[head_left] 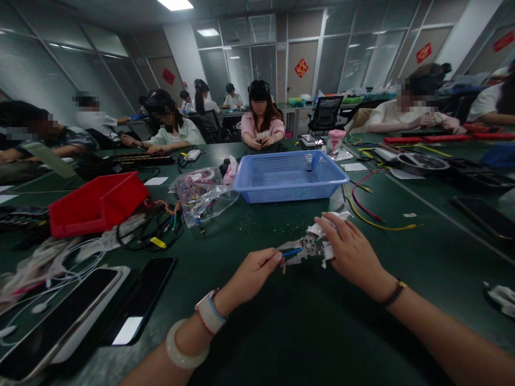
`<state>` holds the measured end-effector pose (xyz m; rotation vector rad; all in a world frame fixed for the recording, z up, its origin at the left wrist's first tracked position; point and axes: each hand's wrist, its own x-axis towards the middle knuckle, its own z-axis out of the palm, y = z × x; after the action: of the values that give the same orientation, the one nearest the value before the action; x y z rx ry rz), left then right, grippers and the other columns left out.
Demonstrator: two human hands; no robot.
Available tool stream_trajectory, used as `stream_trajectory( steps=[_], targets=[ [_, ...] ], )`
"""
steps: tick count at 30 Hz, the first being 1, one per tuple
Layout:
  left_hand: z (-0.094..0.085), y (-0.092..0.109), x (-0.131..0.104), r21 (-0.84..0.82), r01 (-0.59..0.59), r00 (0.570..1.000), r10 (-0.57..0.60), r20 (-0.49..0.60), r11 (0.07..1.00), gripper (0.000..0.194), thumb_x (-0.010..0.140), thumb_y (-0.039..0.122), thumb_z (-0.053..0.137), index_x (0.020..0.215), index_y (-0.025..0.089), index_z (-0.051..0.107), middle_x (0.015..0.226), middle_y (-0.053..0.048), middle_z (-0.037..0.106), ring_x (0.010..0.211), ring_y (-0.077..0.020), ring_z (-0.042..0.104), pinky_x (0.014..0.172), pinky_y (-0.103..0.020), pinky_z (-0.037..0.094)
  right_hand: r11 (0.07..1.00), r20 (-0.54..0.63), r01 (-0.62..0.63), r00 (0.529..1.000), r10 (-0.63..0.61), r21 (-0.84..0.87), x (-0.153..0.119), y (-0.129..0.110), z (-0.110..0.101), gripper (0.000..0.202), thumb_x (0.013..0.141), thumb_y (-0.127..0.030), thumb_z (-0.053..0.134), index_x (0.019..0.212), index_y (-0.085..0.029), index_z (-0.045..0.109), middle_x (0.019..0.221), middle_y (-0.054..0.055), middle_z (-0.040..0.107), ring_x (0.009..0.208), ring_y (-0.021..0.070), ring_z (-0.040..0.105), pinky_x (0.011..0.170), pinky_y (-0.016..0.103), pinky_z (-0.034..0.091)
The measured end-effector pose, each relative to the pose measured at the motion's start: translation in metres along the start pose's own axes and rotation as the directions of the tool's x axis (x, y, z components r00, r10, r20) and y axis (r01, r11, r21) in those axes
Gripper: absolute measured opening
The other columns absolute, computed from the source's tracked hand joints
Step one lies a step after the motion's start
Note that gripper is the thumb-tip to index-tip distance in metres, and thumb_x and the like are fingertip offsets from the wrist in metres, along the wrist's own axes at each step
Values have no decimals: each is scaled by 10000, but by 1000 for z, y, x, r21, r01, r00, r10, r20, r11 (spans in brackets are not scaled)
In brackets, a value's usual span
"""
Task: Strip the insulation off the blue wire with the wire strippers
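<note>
My right hand [354, 254] is closed on the wire stripper pliers [309, 246]. Crumpled white wrapping [328, 252] shows around the handles under its fingers. The metal jaws point left, toward my left hand [255, 271]. That hand pinches a short blue wire [293, 253], which lies across the jaws near the pivot. Whether the jaws bite into the wire is too small to tell. Small scraps [249, 222] of wire and insulation are scattered on the green table [298, 332] just beyond both hands.
A blue plastic basket [289, 195] stands ahead, with a clear bag [201, 193] of wires beside it. To the left are a red bin [100, 203], black cables [137, 244] and two phones [140, 300]. Yellow and red wires [366, 214] lie at right. Several people sit beyond.
</note>
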<state>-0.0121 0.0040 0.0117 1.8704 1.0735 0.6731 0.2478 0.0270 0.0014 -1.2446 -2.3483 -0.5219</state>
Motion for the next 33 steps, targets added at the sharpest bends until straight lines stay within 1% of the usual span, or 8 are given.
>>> stream_trajectory(
  steps=[3, 9, 14, 19, 25, 29, 31, 33],
  targets=[
    [0, -2, 1, -31, 17, 1000, -16, 13, 999, 409, 970, 430, 356, 850, 153, 631, 796, -15, 586, 709, -140, 508, 668, -236, 391, 1000, 9, -7, 1000, 7, 4, 0, -1, 0, 636, 743, -47, 499, 1362, -113, 368, 1356, 196, 439, 1207, 301, 464, 1016, 450, 398],
    [0, -3, 1, -13, 23, 1000, -22, 9, 1000, 416, 960, 447, 371, 826, 155, 635, 749, -2, 548, 679, -137, 471, 646, -240, 368, 1000, 16, -16, 1000, 16, 0, 0, -2, 0, 460, 815, -117, 472, 1274, -126, 454, 1244, 198, 525, 1075, 304, 533, 908, 466, 445],
    [-1, -5, 1, -56, 34, 999, -34, -2, 998, 399, 962, 430, 373, 854, 153, 639, 781, -10, 546, 703, -138, 470, 650, -239, 367, 1000, 27, 13, 1000, -13, -13, 0, -4, 2, 488, 780, -95, 474, 1267, -101, 451, 1206, 190, 548, 1052, 287, 538, 888, 419, 442],
    [0, -7, 3, -95, 39, 999, -37, 17, 995, 389, 959, 417, 371, 859, 149, 635, 765, -10, 526, 680, -133, 440, 632, -237, 358, 1000, 65, -1, 998, 0, 13, 0, -4, 4, 465, 729, -72, 493, 1192, -113, 494, 1178, 173, 573, 1021, 276, 550, 891, 405, 430],
    [1, -7, 2, -79, 61, 997, -58, 41, 995, 395, 958, 432, 379, 883, 149, 644, 764, -3, 521, 667, -127, 431, 617, -236, 347, 995, 31, 52, 998, -50, -82, 2, -1, 2, 354, 815, -99, 468, 1165, -84, 526, 1148, 179, 602, 968, 264, 561, 855, 388, 419],
    [1, -9, 1, -131, 80, 995, -71, 75, 988, 379, 950, 437, 403, 1005, 146, 640, 706, 21, 455, 609, -112, 384, 571, -225, 325, 994, 53, 50, 998, -45, -94, 3, 0, -1, 328, 850, -119, 458, 1167, -93, 542, 1187, 165, 604, 947, 247, 573, 831, 378, 401],
    [1, -9, 1, -168, 82, 994, -69, 82, 982, 341, 935, 407, 450, 1085, 149, 615, 705, 27, 456, 616, -112, 404, 580, -223, 339, 995, 48, 33, 998, -28, -95, 3, 1, -3, 314, 862, -137, 462, 1161, -99, 550, 1203, 156, 604, 919, 241, 579, 811, 376, 391],
    [0, -7, 2, -143, 75, 994, -63, 88, 987, 299, 923, 364, 483, 1089, 154, 617, 730, 19, 491, 653, -120, 449, 610, -228, 362, 995, 36, 18, 999, -14, -95, 3, 2, -5, 304, 865, -137, 462, 1151, -105, 560, 1183, 146, 619, 898, 237, 582, 798, 375, 379]
  ],
)
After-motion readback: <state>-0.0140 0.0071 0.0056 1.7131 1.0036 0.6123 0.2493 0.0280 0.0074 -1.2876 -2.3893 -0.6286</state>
